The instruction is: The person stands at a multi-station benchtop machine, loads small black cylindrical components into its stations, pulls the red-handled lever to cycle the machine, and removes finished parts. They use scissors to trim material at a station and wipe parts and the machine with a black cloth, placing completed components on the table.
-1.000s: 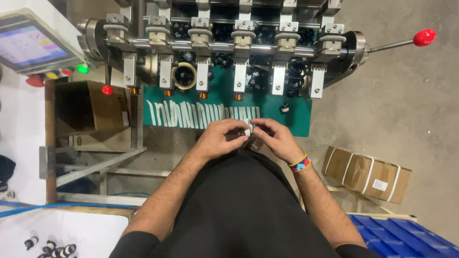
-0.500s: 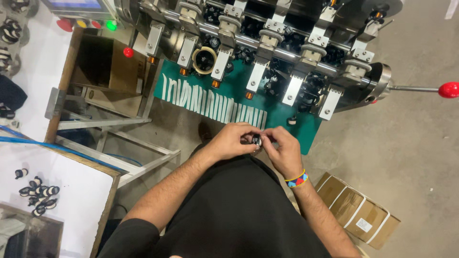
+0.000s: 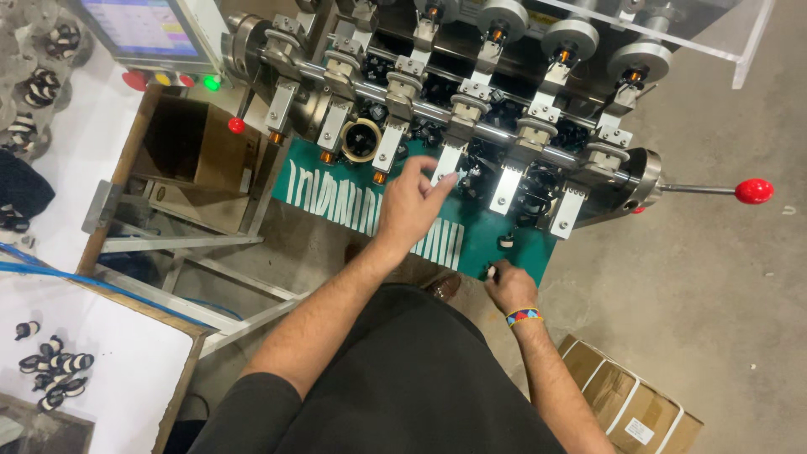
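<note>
From the head view we see a machine (image 3: 471, 109) with a red-knobbed lever (image 3: 753, 191) and a green mat (image 3: 471, 240). Our left hand (image 3: 412, 202) reaches out, fingers loose. Our right hand (image 3: 508, 286) pinches a small dark part (image 3: 492, 271) at the mat's edge.

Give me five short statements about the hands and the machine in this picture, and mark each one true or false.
1. The left hand reaches up toward the metal clamps on the machine. True.
2. The right hand rests at the green plate's lower edge. True.
3. Both hands are pressed together. False: they are apart.
4. The long lever's knob is blue. False: it is red.
5. The right wrist wears a coloured band. True.
</note>
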